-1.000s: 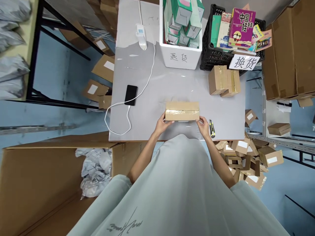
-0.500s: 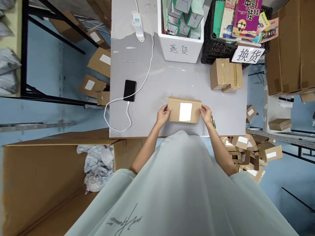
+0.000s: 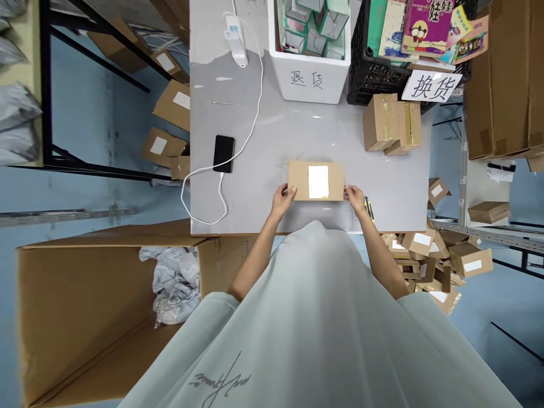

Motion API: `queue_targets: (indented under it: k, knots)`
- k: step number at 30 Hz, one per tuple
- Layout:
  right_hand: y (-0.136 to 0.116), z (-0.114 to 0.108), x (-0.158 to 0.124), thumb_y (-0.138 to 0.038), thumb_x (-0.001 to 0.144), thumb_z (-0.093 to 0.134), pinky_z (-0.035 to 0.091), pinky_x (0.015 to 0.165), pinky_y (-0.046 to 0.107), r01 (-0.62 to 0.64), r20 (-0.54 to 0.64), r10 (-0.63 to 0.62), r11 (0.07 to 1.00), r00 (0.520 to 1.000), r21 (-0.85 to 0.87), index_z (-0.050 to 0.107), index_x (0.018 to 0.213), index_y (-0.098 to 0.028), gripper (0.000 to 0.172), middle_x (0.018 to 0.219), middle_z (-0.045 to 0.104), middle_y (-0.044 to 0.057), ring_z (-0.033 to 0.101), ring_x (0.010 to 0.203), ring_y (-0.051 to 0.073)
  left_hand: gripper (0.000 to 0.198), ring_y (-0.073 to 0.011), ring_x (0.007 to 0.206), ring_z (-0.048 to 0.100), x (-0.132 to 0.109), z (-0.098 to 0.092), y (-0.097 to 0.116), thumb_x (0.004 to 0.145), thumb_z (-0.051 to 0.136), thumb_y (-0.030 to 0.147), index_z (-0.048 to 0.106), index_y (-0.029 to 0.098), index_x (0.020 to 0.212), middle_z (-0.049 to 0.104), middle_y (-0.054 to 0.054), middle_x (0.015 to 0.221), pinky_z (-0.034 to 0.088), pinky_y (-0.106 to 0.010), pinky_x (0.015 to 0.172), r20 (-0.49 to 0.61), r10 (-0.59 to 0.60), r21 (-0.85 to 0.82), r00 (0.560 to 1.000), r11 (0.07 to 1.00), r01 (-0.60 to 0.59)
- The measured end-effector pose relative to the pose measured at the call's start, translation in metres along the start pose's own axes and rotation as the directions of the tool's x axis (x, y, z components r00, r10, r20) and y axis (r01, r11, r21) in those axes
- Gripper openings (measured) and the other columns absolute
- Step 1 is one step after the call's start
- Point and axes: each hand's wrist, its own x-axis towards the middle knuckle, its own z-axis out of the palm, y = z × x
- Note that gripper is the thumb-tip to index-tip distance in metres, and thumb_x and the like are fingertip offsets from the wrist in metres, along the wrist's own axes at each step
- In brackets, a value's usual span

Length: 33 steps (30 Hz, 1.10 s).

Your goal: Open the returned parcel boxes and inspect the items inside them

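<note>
Cardboard box bridges left hand and right hand

Here it is, between the hands and slightly forward of them over the worktop, long axis crosswise! Left clasps one end; right fingertips meet the other, firmly or not I can't tell. Neither hand is clearly nearer.

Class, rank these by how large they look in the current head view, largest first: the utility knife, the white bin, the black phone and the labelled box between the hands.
1. White bin, even cut off at the top
2. Labelled box
3. Black phone
4. Utility knife, partly hidden
</note>
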Motion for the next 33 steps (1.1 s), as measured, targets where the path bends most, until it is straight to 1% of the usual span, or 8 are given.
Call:
queue_targets:
  k: [5, 8, 12, 18, 21, 25, 29, 33]
  knots:
    - [0.035, -0.012, -0.035, -0.065, 0.085, 0.072, 0.066, 0.113, 0.058, 0.029, 0.141, -0.017, 0.996, 0.990, -0.083, 0.077, 0.142, -0.019, 0.073, 0.153, 0.077, 0.019, 0.082, 0.125, 0.034, 0.080, -0.0394, 0.154, 0.065, -0.038, -0.006, -0.015, 0.090, 0.088, 0.060, 0.066, 0.021, 0.157, 0.064, -0.021, 0.169, 0.050, -0.059, 0.133, 0.149, -0.055, 0.007, 0.987, 0.998, 0.055]
    - [0.044, -0.010, -0.046, -0.060, 0.080, 0.074, 0.058, 0.124, 0.059, 0.078, 0.187, -0.055, 0.990, 0.981, -0.120, 0.078, 0.145, -0.021, 0.076, 0.159, 0.074, 0.015, 0.080, 0.129, 0.036, 0.085, -0.0386, 0.157, 0.062, -0.048, -0.007, -0.018, 0.087, 0.088, 0.054, 0.063, 0.023, 0.162, 0.059, -0.019, 0.173, 0.052, -0.057, 0.131, 0.235, -0.032, 0.037, 0.972, 0.999, 0.024]
    - [0.037, -0.005, -0.047, -0.068, 0.080, 0.076, 0.056, 0.126, 0.059, 0.113, 0.166, -0.090, 0.985, 0.982, -0.133, 0.082, 0.142, -0.019, 0.079, 0.152, 0.078, 0.016, 0.078, 0.132, 0.038, 0.075, -0.0344, 0.150, 0.065, -0.044, -0.007, -0.014, 0.090, 0.079, 0.052, 0.066, 0.021, 0.157, 0.066, -0.018, 0.166, 0.055, -0.054, 0.128, 0.234, 0.011, 0.058, 0.972, 0.998, -0.026]
    - [0.005, -0.013, -0.055, -0.083, 0.080, 0.082, 0.065, 0.118, 0.057, 0.147, 0.145, -0.126, 0.978, 0.981, -0.149, 0.088, 0.127, -0.018, 0.080, 0.134, 0.083, 0.017, 0.077, 0.129, 0.038, 0.058, -0.0325, 0.126, 0.077, -0.045, -0.020, -0.001, 0.091, 0.075, 0.048, 0.074, 0.019, 0.141, 0.076, -0.017, 0.146, 0.062, -0.050, 0.114, 0.217, -0.016, 0.170, 0.976, 0.985, -0.021]
    - [-0.014, -0.022, -0.064, -0.083, 0.082, 0.083, 0.067, 0.114, 0.054, 0.196, 0.135, -0.174, 0.966, 0.975, -0.168, 0.090, 0.124, -0.020, 0.076, 0.120, 0.084, 0.013, 0.079, 0.118, 0.034, 0.055, -0.0281, 0.114, 0.077, -0.054, -0.035, 0.009, 0.094, 0.075, 0.049, 0.077, 0.022, 0.142, 0.077, -0.014, 0.134, 0.066, -0.043, 0.101, 0.150, 0.074, 0.224, 0.986, 0.969, -0.106]
    - [-0.033, -0.031, -0.062, -0.078, 0.093, 0.079, 0.069, 0.110, 0.050, 0.276, 0.111, -0.258, 0.938, 0.960, -0.209, 0.091, 0.122, -0.024, 0.063, 0.115, 0.083, 0.010, 0.078, 0.113, 0.031, 0.058, -0.0259, 0.106, 0.076, -0.058, -0.047, 0.018, 0.100, 0.072, 0.056, 0.078, 0.022, 0.147, 0.074, -0.012, 0.121, 0.067, -0.038, 0.090, 0.103, 0.160, 0.245, 0.982, 0.953, -0.181]
    - [-0.036, -0.032, -0.046, -0.071, 0.095, 0.081, 0.066, 0.112, 0.053, 0.263, 0.114, -0.240, 0.923, 0.964, -0.281, 0.093, 0.109, -0.025, 0.050, 0.113, 0.086, 0.009, 0.080, 0.109, 0.033, 0.051, -0.0267, 0.106, 0.076, -0.054, -0.042, 0.016, 0.101, 0.073, 0.056, 0.083, 0.021, 0.137, 0.073, -0.011, 0.112, 0.067, -0.040, 0.095, 0.077, 0.151, 0.222, 0.985, 0.961, -0.165]
    - [-0.032, -0.028, -0.031, -0.067, 0.096, 0.081, 0.063, 0.117, 0.056, 0.268, 0.101, -0.249, 0.921, 0.963, -0.282, 0.093, 0.112, -0.023, 0.048, 0.120, 0.087, 0.011, 0.081, 0.113, 0.035, 0.052, -0.0265, 0.107, 0.077, -0.047, -0.030, 0.010, 0.102, 0.074, 0.055, 0.082, 0.020, 0.140, 0.075, -0.012, 0.114, 0.066, -0.043, 0.103, 0.026, 0.150, 0.203, 0.988, 0.967, -0.152]
